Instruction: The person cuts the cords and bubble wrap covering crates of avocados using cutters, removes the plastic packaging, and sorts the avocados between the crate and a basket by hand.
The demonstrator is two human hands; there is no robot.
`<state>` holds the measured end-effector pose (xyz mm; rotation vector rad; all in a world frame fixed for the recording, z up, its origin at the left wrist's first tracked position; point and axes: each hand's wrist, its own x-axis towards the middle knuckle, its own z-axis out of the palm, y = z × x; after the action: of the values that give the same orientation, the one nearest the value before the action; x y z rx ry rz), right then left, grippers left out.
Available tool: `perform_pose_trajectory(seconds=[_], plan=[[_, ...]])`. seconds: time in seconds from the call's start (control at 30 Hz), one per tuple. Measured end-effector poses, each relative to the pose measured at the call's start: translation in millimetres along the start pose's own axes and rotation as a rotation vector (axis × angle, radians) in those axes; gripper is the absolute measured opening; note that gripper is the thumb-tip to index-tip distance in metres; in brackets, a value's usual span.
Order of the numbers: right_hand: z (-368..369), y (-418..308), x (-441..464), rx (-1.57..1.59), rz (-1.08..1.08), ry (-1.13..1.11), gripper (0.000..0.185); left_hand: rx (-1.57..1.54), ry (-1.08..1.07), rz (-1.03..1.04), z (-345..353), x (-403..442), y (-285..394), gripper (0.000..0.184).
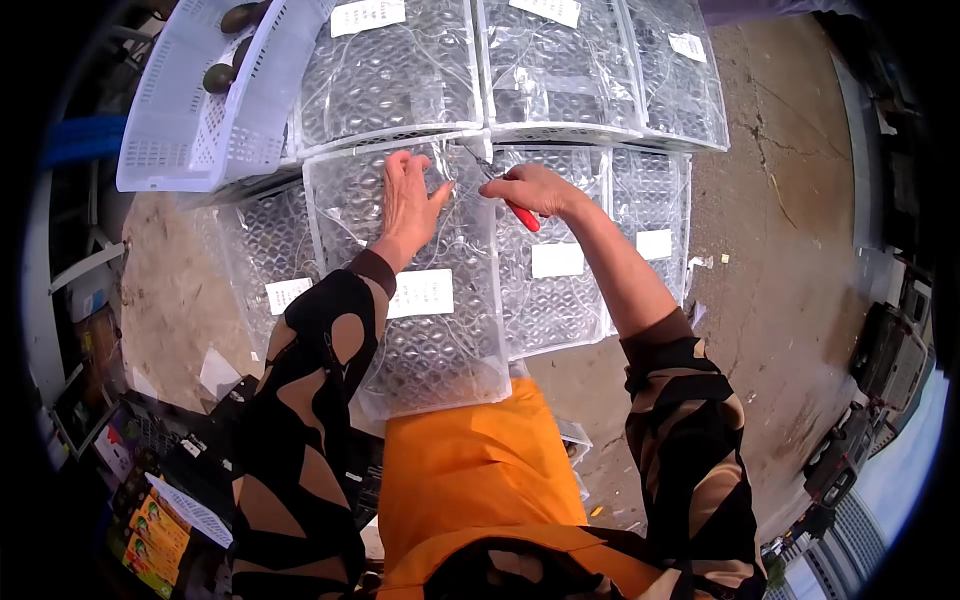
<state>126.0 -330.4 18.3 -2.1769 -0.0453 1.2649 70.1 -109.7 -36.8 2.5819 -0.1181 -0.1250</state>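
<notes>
In front of me stands a white crate covered in clear bubble wrap (440, 350), with a white paper label (422, 293) on it. My left hand (408, 210) is over the far part of this wrap, its fingers curved and the thumb held apart from them; I see nothing between them. My right hand (532, 190) is closed around a red-handled tool (524, 217) with a thin metal tip, whose exact kind I cannot make out. The tip points away from me, close to the edge where the near and far crates meet.
More wrapped crates (560, 85) with labels stand behind and to the right. At the far left, a white perforated basket (165, 150) holds a few dark green round fruits (218, 78). Concrete floor (770, 250) lies on the right, with parked vehicles (885, 370) beyond.
</notes>
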Motion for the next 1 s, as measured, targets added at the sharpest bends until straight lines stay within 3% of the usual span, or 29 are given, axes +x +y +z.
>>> perform_pose_trajectory(seconds=[0.1, 0.2, 0.23, 0.43, 0.63, 0.73, 0.77, 0.87, 0.97, 1.0], plan=[[-36, -40, 18, -0.226, 0.144, -0.184, 0.050, 0.075, 0.184, -0.282, 34, -2, 19, 0.057], [-46, -56, 30, -0.245, 0.185, -0.275, 0.046, 0.074, -0.069, -0.444, 26, 2, 33, 0.047], [-47, -55, 41, -0.223, 0.176, -0.299, 0.046, 0.079, 0.147, -0.328, 38, -5, 21, 0.038], [-45, -71, 68, -0.329, 0.274, -0.382, 0.042, 0.037, 0.240, -0.215, 47, -15, 5, 0.016], [-32, -111, 70, -0.284, 0.122, -0.336, 0.044, -0.022, 0.313, -0.067, 45, -38, 8, 0.008], [-47, -121, 58, -0.305, 0.160, -0.309, 0.045, -0.111, 0.281, -0.053, 31, -50, 8, 0.014], [-50, -123, 57, -0.358, 0.039, -0.297, 0.048, -0.257, 0.278, -0.094, 23, -53, 2, 0.028], [-37, -122, 70, -0.342, -0.018, -0.290, 0.051, -0.202, 0.466, -0.282, -2, -50, -21, 0.047], [-24, -140, 54, -0.196, -0.014, -0.283, 0.056, 0.098, 0.307, -0.007, -17, -40, -59, 0.058], [-17, -135, 43, -0.104, -0.006, -0.273, 0.057, 0.131, 0.148, 0.030, -25, -48, -65, 0.064]])
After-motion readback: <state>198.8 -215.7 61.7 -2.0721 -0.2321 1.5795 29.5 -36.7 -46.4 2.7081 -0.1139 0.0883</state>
